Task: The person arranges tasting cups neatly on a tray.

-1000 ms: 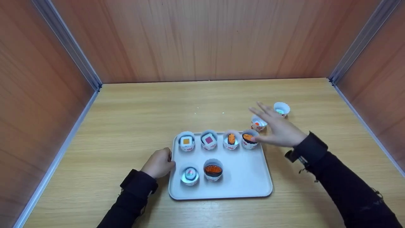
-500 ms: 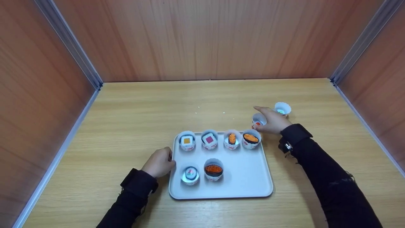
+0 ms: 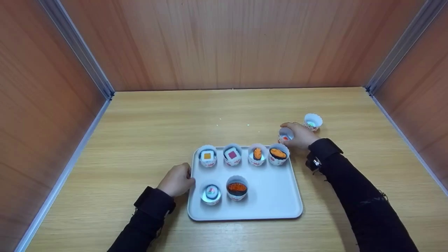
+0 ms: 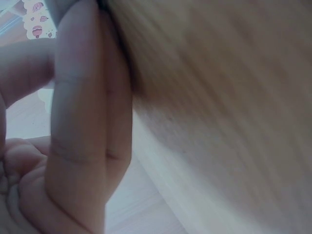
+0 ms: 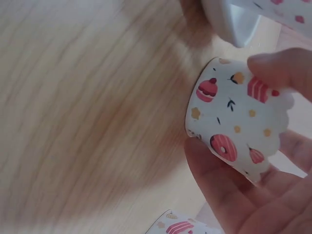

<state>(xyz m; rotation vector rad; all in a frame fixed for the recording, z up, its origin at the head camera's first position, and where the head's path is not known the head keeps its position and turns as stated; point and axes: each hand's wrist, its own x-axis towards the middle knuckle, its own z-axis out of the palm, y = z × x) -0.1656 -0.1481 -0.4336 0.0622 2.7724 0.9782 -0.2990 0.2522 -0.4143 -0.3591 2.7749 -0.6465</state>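
A white tray (image 3: 273, 206) lies on the wooden table, holding several sushi pieces in printed paper cups. My right hand (image 3: 300, 135) is curled round a paper cup (image 3: 285, 134) just beyond the tray's far right corner; in the right wrist view its fingers and thumb pinch the cup (image 5: 234, 122). Another cup (image 3: 312, 121) stands alone further right. My left hand (image 3: 176, 181) grips the tray's left edge, next to the cup with a round roll (image 3: 211, 193). The left wrist view shows only blurred fingers (image 4: 83, 122) close up.
Wood-grain walls with metal corner posts (image 3: 75, 49) close in the table (image 3: 147, 129) on three sides. On the tray, one row of cups stands along the far edge and two cups, including one with red roe (image 3: 236, 188), sit in the front left.
My right hand went from spread open above the cup to closed around it. The left hand and the tray have stayed in place.
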